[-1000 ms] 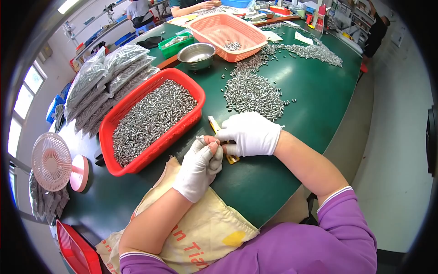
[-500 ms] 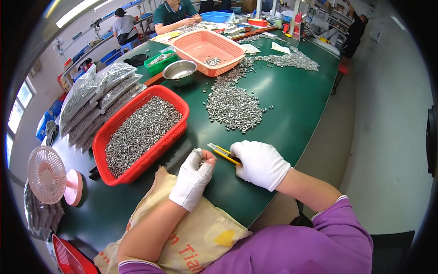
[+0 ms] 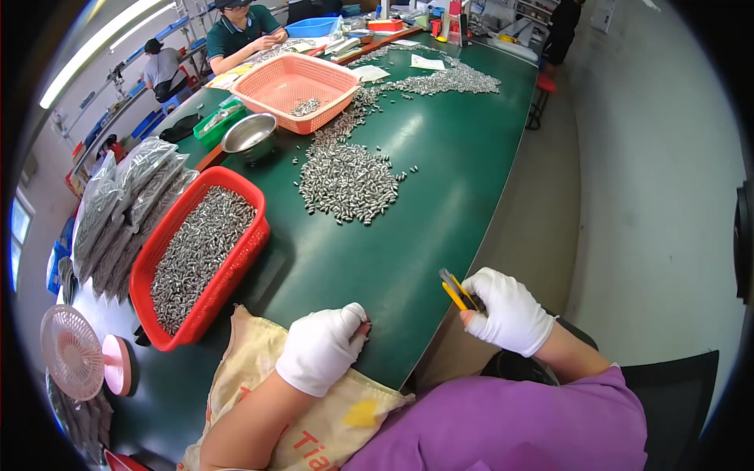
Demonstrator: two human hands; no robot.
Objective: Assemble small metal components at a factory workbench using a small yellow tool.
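Note:
My gloved right hand, off the table's right edge, grips yellow-handled snips with grey metal tips pointing up and away. My gloved left hand is closed over the near part of the green table, its thumb and fingers pressed together. What it pinches, if anything, is too small to make out. A yellowish cloth with print lies under my left forearm. Ahead lies a heap of small silver metal pieces. More of them fill a red basket on the left.
A pink basket, steel bowl and green box stand farther back. Stacked bags and a pink fan are at left. A co-worker sits across the table. A red stool stands in the right aisle.
My right hand has moved right, away from my left hand, carrying the snips past the table edge. My left hand is slightly lower in view. The whole view has shifted.

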